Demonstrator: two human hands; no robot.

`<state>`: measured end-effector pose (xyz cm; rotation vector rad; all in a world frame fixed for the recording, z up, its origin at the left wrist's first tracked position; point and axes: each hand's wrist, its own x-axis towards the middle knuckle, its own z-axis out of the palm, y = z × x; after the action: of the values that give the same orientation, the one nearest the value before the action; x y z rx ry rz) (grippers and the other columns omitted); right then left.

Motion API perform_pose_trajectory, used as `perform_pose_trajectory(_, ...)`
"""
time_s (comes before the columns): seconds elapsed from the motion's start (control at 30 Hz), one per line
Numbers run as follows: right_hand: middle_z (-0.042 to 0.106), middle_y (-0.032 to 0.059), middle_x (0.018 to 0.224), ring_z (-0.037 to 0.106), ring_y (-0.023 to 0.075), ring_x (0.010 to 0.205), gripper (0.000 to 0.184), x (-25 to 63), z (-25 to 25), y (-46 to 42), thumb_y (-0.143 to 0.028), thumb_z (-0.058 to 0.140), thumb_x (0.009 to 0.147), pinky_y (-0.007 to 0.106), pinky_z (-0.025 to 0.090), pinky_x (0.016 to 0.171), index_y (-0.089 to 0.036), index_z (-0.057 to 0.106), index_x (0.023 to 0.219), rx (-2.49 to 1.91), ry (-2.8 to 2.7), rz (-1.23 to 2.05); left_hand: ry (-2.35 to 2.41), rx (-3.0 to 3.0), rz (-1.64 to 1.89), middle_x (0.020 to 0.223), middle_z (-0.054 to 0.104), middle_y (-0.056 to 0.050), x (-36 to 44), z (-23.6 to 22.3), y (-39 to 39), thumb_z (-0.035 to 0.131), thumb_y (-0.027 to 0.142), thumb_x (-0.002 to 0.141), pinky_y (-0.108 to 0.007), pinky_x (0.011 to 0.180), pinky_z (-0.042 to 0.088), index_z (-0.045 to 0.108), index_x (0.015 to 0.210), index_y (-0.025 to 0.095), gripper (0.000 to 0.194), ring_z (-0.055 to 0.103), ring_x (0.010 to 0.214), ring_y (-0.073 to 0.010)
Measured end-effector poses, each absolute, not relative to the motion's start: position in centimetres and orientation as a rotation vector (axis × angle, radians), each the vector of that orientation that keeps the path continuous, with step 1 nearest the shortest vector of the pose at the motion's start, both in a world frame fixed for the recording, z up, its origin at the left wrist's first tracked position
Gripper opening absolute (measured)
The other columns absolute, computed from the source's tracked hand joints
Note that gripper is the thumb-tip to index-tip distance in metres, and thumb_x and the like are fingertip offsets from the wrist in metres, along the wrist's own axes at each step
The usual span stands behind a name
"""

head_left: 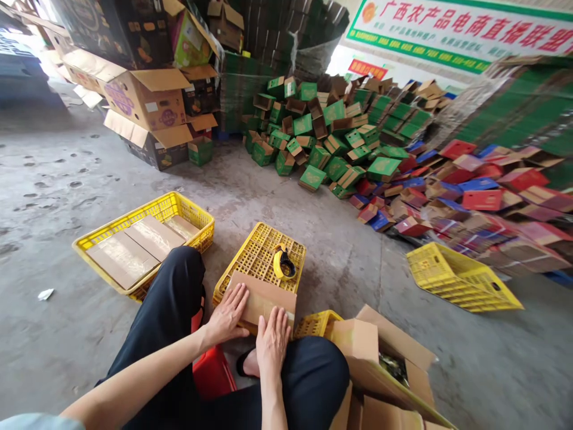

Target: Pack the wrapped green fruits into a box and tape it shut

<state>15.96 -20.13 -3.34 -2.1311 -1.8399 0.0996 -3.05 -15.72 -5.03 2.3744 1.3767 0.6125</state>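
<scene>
A small brown cardboard box (262, 294) lies on an upturned yellow plastic crate (250, 251) between my knees. My left hand (227, 313) rests flat on the box's left end, fingers stretched out. On its near right part lies my right hand (273, 340), fingers straight and palm down. Neither hand grips anything. Just beyond the box, a yellow and black tape dispenser (284, 263) sits on the crate's lattice surface.
To the left, a yellow crate (147, 208) holds several taped cardboard boxes (152, 236). An open carton (358, 340) stands by my right knee. Another yellow crate (461, 278) lies on the right. Heaps of green boxes (313, 158) and red boxes (483, 200) cover the floor behind.
</scene>
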Motion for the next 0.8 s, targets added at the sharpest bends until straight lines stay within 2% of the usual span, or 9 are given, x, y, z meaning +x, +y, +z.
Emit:
perform_pose_trajectory(0.1, 0.047, 0.0246, 0.160, 0.041, 0.0406, 0.152, 0.071, 15.9, -3.6, -20.2, -0.050, 0.024, 0.109, 0.059, 0.034, 0.122, -0.003, 0.052, 0.154, -2.050, -1.935, 0.121, 1.357, 2.390, 0.557, 0.172, 0.019, -0.022, -1.5, -5.1, -15.9, 0.072, 0.058, 0.088, -0.061, 0.127, 0.022, 0.028, 0.167, 0.014, 0.100, 0.018, 0.160, -0.0413)
perform_pose_trajectory(0.23, 0.049, 0.0193, 0.160, 0.041, 0.0359, 0.152, 0.061, 15.2, -4.2, -20.3, -0.040, 0.025, 0.110, 0.054, 0.035, 0.124, -0.007, 0.054, 0.153, -1.935, -2.020, 0.114, 1.357, 2.451, 0.618, 0.172, 0.027, -0.016, 0.0, -5.3, -16.0, 0.055, 0.034, 0.102, -0.058, 0.128, 0.021, 0.035, 0.165, 0.022, 0.067, 0.024, 0.160, -0.0353)
perform_pose_trajectory(0.3, 0.051, 0.0182, 0.160, 0.042, 0.0344, 0.153, 0.059, 14.8, -4.6, -20.2, -0.037, 0.026, 0.110, 0.052, 0.035, 0.124, -0.008, 0.053, 0.154, -1.899, -2.039, 0.104, 1.374, 2.479, 0.644, 0.172, 0.028, -0.014, 0.3, -5.3, -16.1, 0.048, 0.026, 0.104, -0.057, 0.129, 0.020, 0.036, 0.165, 0.025, 0.061, 0.024, 0.160, -0.0334)
perform_pose_trajectory(0.4, 0.051, 0.0183, 0.160, 0.041, 0.0340, 0.153, 0.059, 14.5, -4.9, -20.1, -0.038, 0.029, 0.110, 0.053, 0.035, 0.124, -0.009, 0.050, 0.156, -1.863, -2.037, 0.089, 1.390, 2.492, 0.622, 0.172, 0.028, -0.013, 0.3, -5.2, -16.1, 0.047, 0.021, 0.103, -0.056, 0.129, 0.021, 0.038, 0.164, 0.026, 0.061, 0.022, 0.161, -0.0325)
perform_pose_trajectory(0.47, 0.051, 0.0186, 0.160, 0.041, 0.0340, 0.152, 0.060, 14.5, -4.9, -20.0, -0.042, 0.030, 0.110, 0.053, 0.035, 0.123, -0.011, 0.050, 0.157, -1.847, -2.029, 0.090, 1.376, 2.492, 0.598, 0.173, 0.027, -0.013, 0.0, -5.1, -15.7, 0.050, 0.022, 0.102, -0.055, 0.129, 0.021, 0.039, 0.163, 0.025, 0.063, 0.021, 0.161, -0.0324)
perform_pose_trajectory(0.57, 0.052, 0.0199, 0.158, 0.042, 0.0347, 0.152, 0.065, 15.3, -4.6, -20.2, -0.051, 0.030, 0.109, 0.056, 0.036, 0.121, -0.012, 0.049, 0.158, -1.883, -1.998, 0.102, 1.281, 2.489, 0.548, 0.173, 0.028, -0.011, -1.4, -4.9, -14.9, 0.060, 0.033, 0.100, -0.055, 0.129, 0.021, 0.037, 0.164, 0.029, 0.068, 0.024, 0.160, -0.0320)
perform_pose_trajectory(0.67, 0.047, 0.0258, 0.160, 0.040, 0.0412, 0.151, 0.085, 16.9, -4.1, -20.6, -0.070, 0.033, 0.102, 0.062, 0.035, 0.119, -0.007, 0.044, 0.159, -2.019, -1.885, 0.078, 1.240, 2.442, 0.502, 0.172, 0.030, -0.010, -4.1, -4.8, -13.9, 0.072, 0.049, 0.094, -0.059, 0.128, 0.021, 0.036, 0.163, 0.033, 0.080, 0.028, 0.159, -0.0333)
perform_pose_trajectory(0.73, 0.043, 0.0306, 0.161, 0.041, 0.0452, 0.150, 0.099, 18.0, -3.8, -20.8, -0.079, 0.035, 0.097, 0.063, 0.036, 0.117, -0.003, 0.042, 0.159, -2.097, -1.790, 0.063, 1.318, 2.363, 0.539, 0.172, 0.030, -0.013, -6.0, -4.9, -13.6, 0.077, 0.057, 0.088, -0.062, 0.128, 0.019, 0.036, 0.164, 0.031, 0.090, 0.025, 0.159, -0.0365)
perform_pose_trajectory(0.8, 0.042, 0.0337, 0.160, 0.043, 0.0467, 0.148, 0.105, 18.7, -3.5, -20.8, -0.083, 0.035, 0.095, 0.063, 0.036, 0.117, 0.000, 0.043, 0.158, -2.114, -1.751, 0.054, 1.357, 2.278, 0.598, 0.172, 0.028, -0.014, -7.5, -5.0, -13.5, 0.078, 0.060, 0.085, -0.062, 0.128, 0.021, 0.036, 0.164, 0.029, 0.094, 0.022, 0.160, -0.0378)
